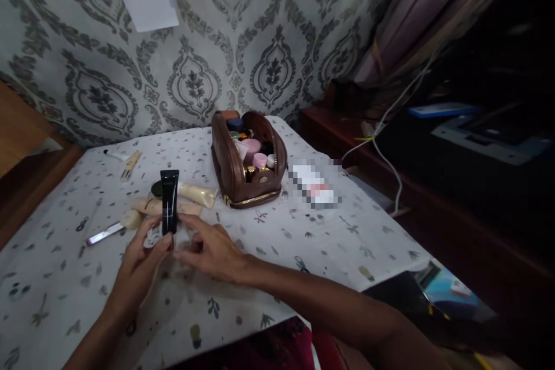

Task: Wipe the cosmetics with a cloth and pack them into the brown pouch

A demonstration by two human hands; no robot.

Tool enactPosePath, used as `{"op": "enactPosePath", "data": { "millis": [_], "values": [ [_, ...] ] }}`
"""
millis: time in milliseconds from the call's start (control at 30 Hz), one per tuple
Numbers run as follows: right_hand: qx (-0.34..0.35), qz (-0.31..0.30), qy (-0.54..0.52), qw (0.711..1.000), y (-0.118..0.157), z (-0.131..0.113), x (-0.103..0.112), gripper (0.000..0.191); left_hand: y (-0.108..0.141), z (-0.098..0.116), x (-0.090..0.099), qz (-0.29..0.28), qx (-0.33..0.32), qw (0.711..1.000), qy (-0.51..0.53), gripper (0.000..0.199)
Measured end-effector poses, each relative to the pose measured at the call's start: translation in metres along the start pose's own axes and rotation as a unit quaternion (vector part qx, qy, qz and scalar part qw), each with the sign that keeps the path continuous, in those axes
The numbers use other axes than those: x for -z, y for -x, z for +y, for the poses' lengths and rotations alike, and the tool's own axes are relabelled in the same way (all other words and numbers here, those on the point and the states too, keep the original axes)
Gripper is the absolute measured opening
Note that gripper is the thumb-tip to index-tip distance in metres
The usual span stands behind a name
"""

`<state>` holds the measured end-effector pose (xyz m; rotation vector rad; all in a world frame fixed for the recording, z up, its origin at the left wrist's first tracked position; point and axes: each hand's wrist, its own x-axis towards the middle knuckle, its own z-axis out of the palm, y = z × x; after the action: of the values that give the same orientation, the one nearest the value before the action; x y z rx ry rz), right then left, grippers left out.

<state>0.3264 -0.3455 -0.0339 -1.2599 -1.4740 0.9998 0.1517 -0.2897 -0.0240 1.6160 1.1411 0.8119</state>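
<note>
A black squeeze tube stands upright between my two hands, its flat crimped end at the top. My left hand grips the lower part, thumb in front. My right hand closes in from the other side, index finger and thumb at the tube's lower end, the other fingers curled. The very bottom of the tube is partly hidden by fingers. Just behind it lie a cream-coloured tube, a beige tube and a dark round lid.
An unzipped brown cosmetic bag full of jars stands at the table's back. A pixelated flat object lies to its right. A makeup brush and a wooden-looking clip are at left. White cable hangs beyond the right edge.
</note>
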Motion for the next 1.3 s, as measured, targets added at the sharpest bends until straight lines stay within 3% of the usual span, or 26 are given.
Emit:
{"op": "enactPosePath", "data": {
  "millis": [100,200,333,500,667,833,933,1033,1100,1167,1300],
  "values": [
    [0.005,0.045,-0.118,0.992,-0.005,-0.010,0.010,0.045,0.001,0.004,0.014,-0.031,-0.052,0.995,-0.079,0.049],
    [0.000,0.056,-0.261,0.964,-0.011,-0.016,0.022,0.044,0.006,0.011,0.018,-0.063,-0.074,0.986,-0.138,0.045],
    [0.005,0.056,-0.307,0.950,-0.013,-0.018,0.034,0.047,0.011,0.021,0.008,-0.060,-0.038,0.987,-0.147,0.048],
    [0.010,0.060,-0.347,0.936,-0.005,-0.017,0.042,0.046,0.001,0.021,-0.001,-0.050,0.004,0.995,-0.084,0.053],
    [0.016,0.059,-0.364,0.929,0.002,-0.017,0.048,0.040,-0.010,0.017,-0.002,-0.025,0.076,0.997,-0.011,0.057],
    [0.045,0.050,-0.362,0.930,0.009,-0.018,0.051,0.034,-0.006,0.034,-0.015,0.042,0.146,0.988,0.023,0.056],
    [0.076,0.066,-0.313,0.944,0.017,-0.020,0.056,0.027,-0.007,0.043,-0.023,0.046,0.144,0.988,0.036,0.057],
    [0.137,0.099,-0.196,0.966,0.027,-0.025,0.066,0.018,-0.013,0.045,-0.027,0.032,0.138,0.990,0.014,0.055],
    [0.186,0.121,-0.108,0.969,0.034,-0.029,0.078,0.019,-0.018,0.047,-0.031,0.023,0.116,0.992,-0.035,0.050],
    [0.221,0.147,-0.049,0.963,0.039,-0.035,0.094,0.021,-0.023,0.054,-0.035,0.010,0.050,0.995,-0.087,0.043],
    [0.239,0.251,-0.015,0.938,0.041,-0.053,0.140,0.022,-0.040,0.088,-0.047,-0.006,-0.179,0.971,-0.158,0.039]
  ]
}}
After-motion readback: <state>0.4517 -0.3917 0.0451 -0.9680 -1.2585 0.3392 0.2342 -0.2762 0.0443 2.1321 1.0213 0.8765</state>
